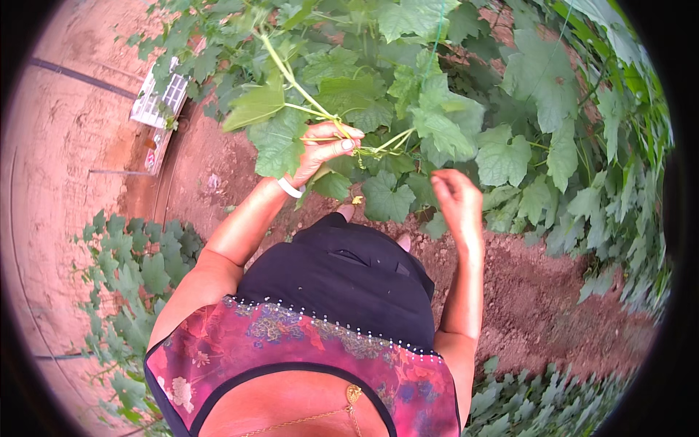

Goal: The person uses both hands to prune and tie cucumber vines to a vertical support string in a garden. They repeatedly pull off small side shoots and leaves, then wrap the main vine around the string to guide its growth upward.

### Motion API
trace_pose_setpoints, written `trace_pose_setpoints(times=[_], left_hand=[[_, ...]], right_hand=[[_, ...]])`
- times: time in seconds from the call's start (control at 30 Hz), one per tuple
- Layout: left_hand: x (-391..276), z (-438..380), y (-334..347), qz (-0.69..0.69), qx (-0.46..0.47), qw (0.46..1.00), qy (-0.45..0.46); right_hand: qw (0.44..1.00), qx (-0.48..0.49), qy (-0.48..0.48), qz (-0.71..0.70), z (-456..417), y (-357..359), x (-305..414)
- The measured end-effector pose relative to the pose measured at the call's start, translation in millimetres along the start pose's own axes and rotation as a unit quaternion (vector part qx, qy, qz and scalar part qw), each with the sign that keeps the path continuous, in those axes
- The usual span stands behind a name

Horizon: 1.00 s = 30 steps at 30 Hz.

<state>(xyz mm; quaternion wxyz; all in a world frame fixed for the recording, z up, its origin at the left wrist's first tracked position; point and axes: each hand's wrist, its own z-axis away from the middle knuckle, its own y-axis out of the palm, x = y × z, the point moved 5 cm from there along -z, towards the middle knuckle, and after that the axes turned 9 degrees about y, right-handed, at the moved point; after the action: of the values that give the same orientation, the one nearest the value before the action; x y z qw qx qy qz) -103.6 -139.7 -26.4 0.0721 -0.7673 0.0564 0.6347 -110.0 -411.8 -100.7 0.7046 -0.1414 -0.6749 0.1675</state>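
My left hand (319, 150), a white band on its wrist, pinches a pale green vine stem (297, 84) between thumb and fingers. The stem rises to the upper left and carries broad lobed leaves (278, 142). Thin curling tendrils (368, 155) and leaf stalks (396, 142) spread to the right of that thumb. My right hand (458, 199) is lower and further right, beside the leaves, its fingers curled inward. Whether something thin sits between those fingertips cannot be made out. Green twine (437, 41) hangs down among the foliage above. A small yellow flower (357, 200) shows below the left hand.
Dense vine foliage (546, 93) fills the top and right. Another leafy plant (136, 273) grows at the lower left. A white plastic crate (169, 90) stands on the reddish soil (71, 158), near a dark pipe (82, 77). More low plants (535, 399) grow at the lower right.
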Motion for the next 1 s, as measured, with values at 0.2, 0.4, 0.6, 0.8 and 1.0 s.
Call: trace_pose_setpoints(times=[0.2, 0.4, 0.6, 0.8, 1.0], left_hand=[[-3.1, 11.2, 4.9, -0.010, -0.047, 0.999, -0.026], [3.8, 19.6, 5.4, 0.007, -0.065, 0.998, 0.017], [6.4, 20.4, -1.0, 0.012, -0.068, 0.997, -0.017], [1.9, 17.0, -1.0, 0.012, -0.062, 0.998, -0.004], [-21.1, 20.2, 5.1, -0.026, -0.055, 0.998, -0.026]], right_hand=[[0.990, 0.135, 0.026, -0.034, -8.2, 84.5, 33.5], [0.990, 0.058, -0.056, -0.112, -6.9, 119.9, 24.0], [0.961, 0.069, 0.030, -0.268, -1.7, 140.4, 3.0], [0.928, 0.089, 0.055, -0.358, 1.3, 135.8, -15.4], [0.995, 0.010, 0.065, -0.070, -45.5, 112.9, -97.5]])
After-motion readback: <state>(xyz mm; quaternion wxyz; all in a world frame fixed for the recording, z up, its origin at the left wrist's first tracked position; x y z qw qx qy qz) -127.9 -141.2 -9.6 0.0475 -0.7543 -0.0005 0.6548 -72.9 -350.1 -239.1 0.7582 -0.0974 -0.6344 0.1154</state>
